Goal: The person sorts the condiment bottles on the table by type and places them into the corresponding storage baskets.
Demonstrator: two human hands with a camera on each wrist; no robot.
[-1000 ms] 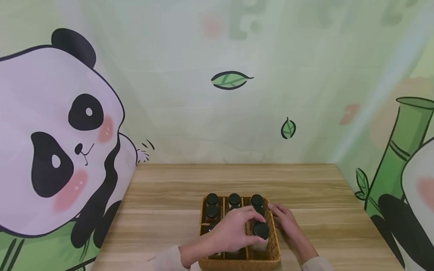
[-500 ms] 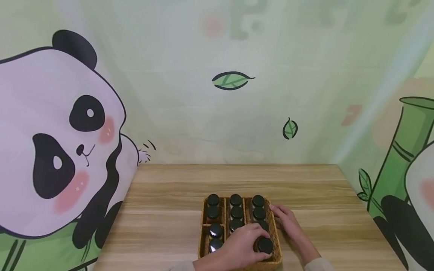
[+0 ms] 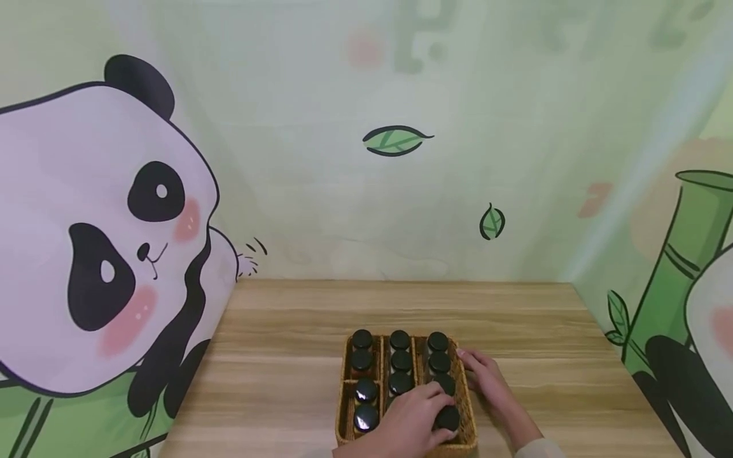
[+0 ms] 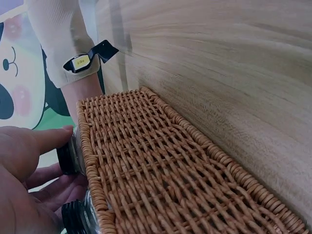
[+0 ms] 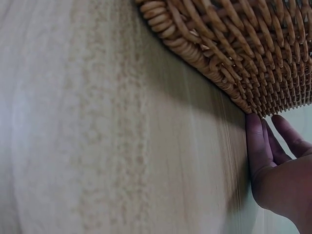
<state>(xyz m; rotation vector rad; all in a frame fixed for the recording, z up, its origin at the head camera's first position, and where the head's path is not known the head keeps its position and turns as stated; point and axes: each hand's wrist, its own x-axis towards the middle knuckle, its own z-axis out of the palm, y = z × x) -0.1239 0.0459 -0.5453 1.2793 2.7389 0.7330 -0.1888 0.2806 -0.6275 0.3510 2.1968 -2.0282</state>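
A wicker basket (image 3: 471, 423) with dividers holds several jars with black lids (image 3: 401, 360), standing in columns. My left hand (image 3: 411, 421) reaches over the front of it and grips a black-lidded jar (image 3: 448, 418) in the right column, nearest the front. In the left wrist view, the thumb lies along that jar's lid (image 4: 66, 160), while the fingers curl on its other side. Against the basket's right wall, my right hand (image 3: 491, 387) rests with its fingers extended. The right wrist view has its fingertips (image 5: 253, 124) touching the wicker low down by the tabletop.
The basket stands on a wood-grain table (image 3: 275, 369) near its front edge. Behind the table hangs a green backdrop (image 3: 321, 210) printed with pandas, leaves and bamboo. Wicker dividers (image 3: 359, 381) separate the compartments.
My left hand has moved toward the basket's front and lower with the jar, which now sits in the right column. More lids have come into sight. The right hand stays against the basket.
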